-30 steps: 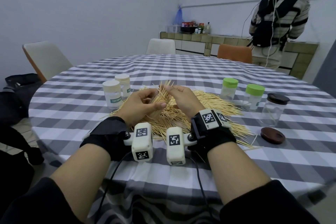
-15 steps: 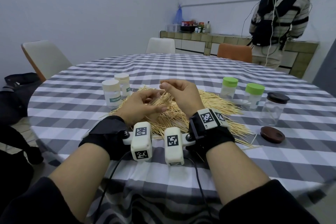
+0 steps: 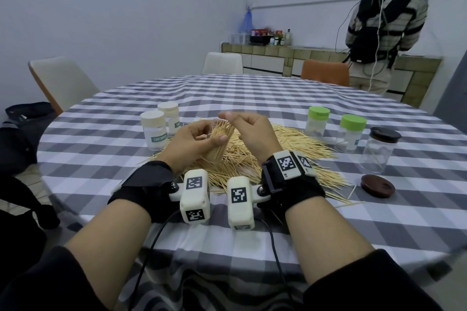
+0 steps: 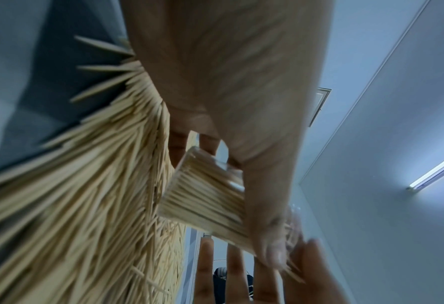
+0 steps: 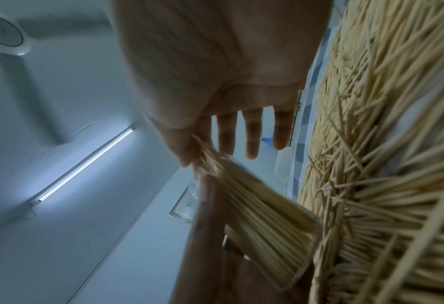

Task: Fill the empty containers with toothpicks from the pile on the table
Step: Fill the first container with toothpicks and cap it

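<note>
Cream-lidded jars (image 3: 153, 131): two stand together at the left edge of the pile, lids on; the nearer one reads "TOOTHPICK".
Left hand (image 3: 192, 142): fingers and thumb wrapped round a clear container (image 3: 217, 142), held tilted above the pile.
Container: packed with toothpicks, tips bristling out of its open mouth (the left wrist view shows it crammed).
Right hand (image 3: 250, 131): thumb and forefinger pinched at the toothpick tips at the container's mouth, the other fingers loose.
Toothpick pile (image 3: 275, 153): spread over the checked cloth of the worktop (image 3: 252, 93), under and behind both hands.
Green-lidded jars (image 3: 317, 122): two stand capped just past the pile's right edge.
Dark-lidded jar (image 3: 380, 149): clear, right of those, near empty.
Brown lid (image 3: 377, 185): lies flat by itself, nearer than that jar.
</note>
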